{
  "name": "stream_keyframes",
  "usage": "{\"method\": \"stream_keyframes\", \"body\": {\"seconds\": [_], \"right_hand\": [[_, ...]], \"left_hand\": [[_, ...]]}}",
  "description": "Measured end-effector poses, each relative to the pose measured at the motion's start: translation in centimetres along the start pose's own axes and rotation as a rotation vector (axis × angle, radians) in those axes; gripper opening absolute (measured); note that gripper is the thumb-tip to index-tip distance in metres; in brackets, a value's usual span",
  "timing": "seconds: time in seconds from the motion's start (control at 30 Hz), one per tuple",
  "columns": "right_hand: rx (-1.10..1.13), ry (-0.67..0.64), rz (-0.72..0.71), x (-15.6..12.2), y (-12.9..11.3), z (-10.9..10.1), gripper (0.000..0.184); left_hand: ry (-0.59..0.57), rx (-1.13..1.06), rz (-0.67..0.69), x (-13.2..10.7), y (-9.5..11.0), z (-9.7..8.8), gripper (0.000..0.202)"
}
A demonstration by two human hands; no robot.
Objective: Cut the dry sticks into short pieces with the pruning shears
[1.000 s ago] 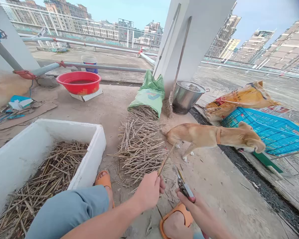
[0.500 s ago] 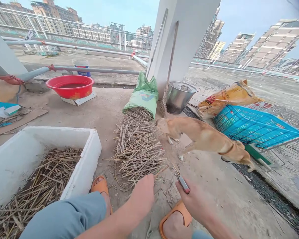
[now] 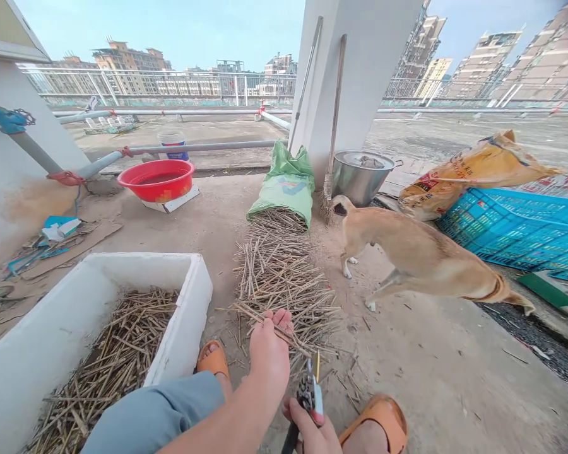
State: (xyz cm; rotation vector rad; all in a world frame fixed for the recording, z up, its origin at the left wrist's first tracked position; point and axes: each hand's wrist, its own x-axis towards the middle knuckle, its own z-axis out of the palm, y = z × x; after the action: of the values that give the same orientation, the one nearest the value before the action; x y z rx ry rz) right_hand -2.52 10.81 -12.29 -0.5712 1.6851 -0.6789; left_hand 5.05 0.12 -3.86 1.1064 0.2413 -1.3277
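My left hand (image 3: 271,347) is closed around a few thin dry stalks (image 3: 296,342), palm turned partly up, over the near end of a pile of cut stalks (image 3: 284,277). Low in the view, my right hand (image 3: 315,435) grips pruning shears (image 3: 307,394) whose tips point up toward the held stalks. The pile spills from the mouth of a green woven sack (image 3: 284,192) lying by the pillar. On the left, a white foam box (image 3: 196,302) holds many short stalk pieces (image 3: 127,340).
A tan dog (image 3: 407,246) stands right of the pile, head away from me. Beyond it are a blue crate (image 3: 525,224) and a yellow sack (image 3: 473,170). A metal pot (image 3: 357,186) and a broom (image 3: 331,139) stand at the pillar. A red basin (image 3: 156,183) sits back left.
The view has shifted left. My left hand has turned palm up with stalks across its fingers, and the shears have come closer to it, now pointing up. The dog has moved rightward.
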Motion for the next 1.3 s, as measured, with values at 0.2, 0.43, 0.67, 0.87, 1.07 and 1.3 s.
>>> {"method": "stream_keyframes", "body": {"seconds": [0.2, 0.43, 0.67, 0.87, 1.07, 1.3], "right_hand": [[0.158, -0.067, -0.020, 0.8, -3.3, 0.7, 0.033], [0.154, -0.003, -0.052, 2.1, -1.6, 0.8, 0.045], [-0.276, -0.369, -0.416, 1.9, -4.4, -8.1, 0.036], [-0.492, -0.442, -0.599, -1.7, -9.4, -11.1, 0.020], [-0.611, -0.425, -0.642, -1.7, -9.8, -10.9, 0.012], [-0.788, -0.389, -0.666, -0.8, -8.7, -11.2, 0.021]], "left_hand": [[0.010, -0.012, 0.014, -0.4, -0.7, -0.3, 0.011], [-0.029, 0.077, 0.032, -0.6, -0.8, -0.2, 0.009], [-0.208, 0.245, -0.171, -0.8, 1.0, 0.9, 0.005], [-0.426, 0.457, -0.343, -1.4, 0.9, 0.7, 0.008], [-0.493, 0.484, -0.395, -1.1, 0.4, 0.3, 0.009], [-0.462, 0.583, -0.410, -1.3, 0.5, 0.3, 0.009]]}}
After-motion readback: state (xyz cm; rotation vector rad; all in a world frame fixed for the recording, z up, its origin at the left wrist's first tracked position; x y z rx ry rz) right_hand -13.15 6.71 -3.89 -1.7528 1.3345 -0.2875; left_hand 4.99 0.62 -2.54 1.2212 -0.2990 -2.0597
